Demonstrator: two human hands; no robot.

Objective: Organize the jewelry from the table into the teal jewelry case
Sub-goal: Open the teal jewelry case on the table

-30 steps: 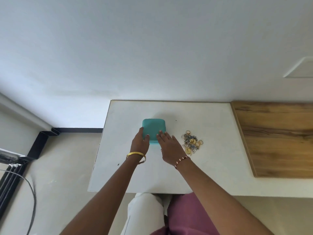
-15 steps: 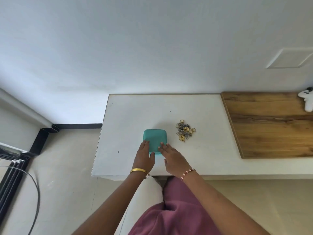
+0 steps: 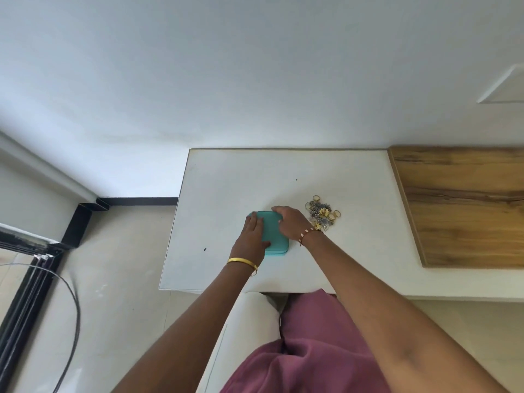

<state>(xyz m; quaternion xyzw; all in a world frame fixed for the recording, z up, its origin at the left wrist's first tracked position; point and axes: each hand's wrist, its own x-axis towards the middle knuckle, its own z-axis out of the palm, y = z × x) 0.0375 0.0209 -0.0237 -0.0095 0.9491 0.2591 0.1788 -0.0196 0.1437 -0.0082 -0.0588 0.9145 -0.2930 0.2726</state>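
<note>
The teal jewelry case (image 3: 274, 236) lies closed on the white table (image 3: 226, 180), near its front left. My left hand (image 3: 253, 236) rests flat on the case's left side, fingers straight along the edge. My right hand (image 3: 290, 224) reaches over the top of the case, its fingers curled round the far right corner. A small heap of jewelry (image 3: 321, 214), gold rings and grey beaded pieces, sits on the table just right of my right hand, apart from the case.
A wooden board (image 3: 467, 208) covers the table's right part. The wall runs right behind the table. On the floor to the left are a black metal frame (image 3: 76, 228) and a grey cable (image 3: 74, 307). My lap is at the table's front edge.
Both hands have slid forward over the case: the left now lies along its left side, the right curls over its far right corner. The view has shifted slightly.
</note>
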